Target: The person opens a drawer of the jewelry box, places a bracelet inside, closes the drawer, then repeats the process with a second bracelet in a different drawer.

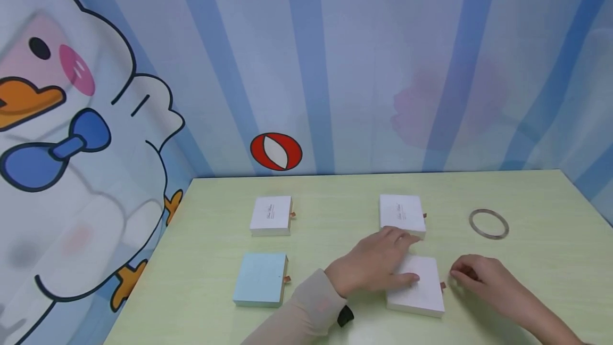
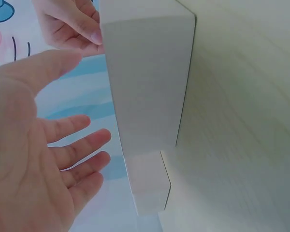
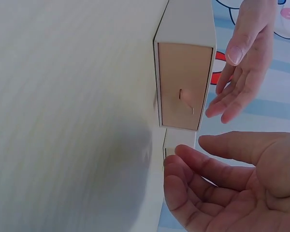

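In the head view my left hand [image 1: 375, 262] hovers over the left part of a white box [image 1: 421, 297], its thumb above the lid. The left wrist view shows its fingers spread, with a gap between them and the white box's side [image 2: 147, 87]. My right hand [image 1: 486, 281] is just right of that box, near its small brown ribbon tab [image 1: 443, 285]. Seen from the right wrist, its fingers [image 3: 186, 188] are loosely bent with nothing visible between them, apart from the box's peach drawer front [image 3: 183, 72]. A second white box [image 1: 401, 211] lies behind, partly covered by my left fingers.
A thin grey-brown ring [image 1: 495, 237] lies at the back right of the pale table [image 1: 335, 196]. On the left are a smaller white box [image 1: 270, 214] and a light blue box [image 1: 261, 278], both with brown tabs. A printed blue curtain [image 1: 349, 68] stands behind the table.
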The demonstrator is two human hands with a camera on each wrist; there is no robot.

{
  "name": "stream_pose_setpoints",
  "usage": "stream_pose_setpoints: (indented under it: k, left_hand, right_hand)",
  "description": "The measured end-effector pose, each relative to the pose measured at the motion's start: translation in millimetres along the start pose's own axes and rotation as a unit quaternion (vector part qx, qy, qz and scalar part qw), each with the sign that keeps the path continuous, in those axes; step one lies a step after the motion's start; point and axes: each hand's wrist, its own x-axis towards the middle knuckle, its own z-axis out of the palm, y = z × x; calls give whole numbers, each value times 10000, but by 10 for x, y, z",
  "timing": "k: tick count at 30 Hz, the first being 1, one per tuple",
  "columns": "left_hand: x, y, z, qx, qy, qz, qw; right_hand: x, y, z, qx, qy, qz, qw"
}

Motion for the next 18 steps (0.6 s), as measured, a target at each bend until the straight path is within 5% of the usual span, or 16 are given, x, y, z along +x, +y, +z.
stream_pose_setpoints:
  k: [18]
  left_hand:
    - [21,-211,-34,-77,372,-212,9991]
  right_hand:
    - [63,66,-87,-10,374,-113,9992]
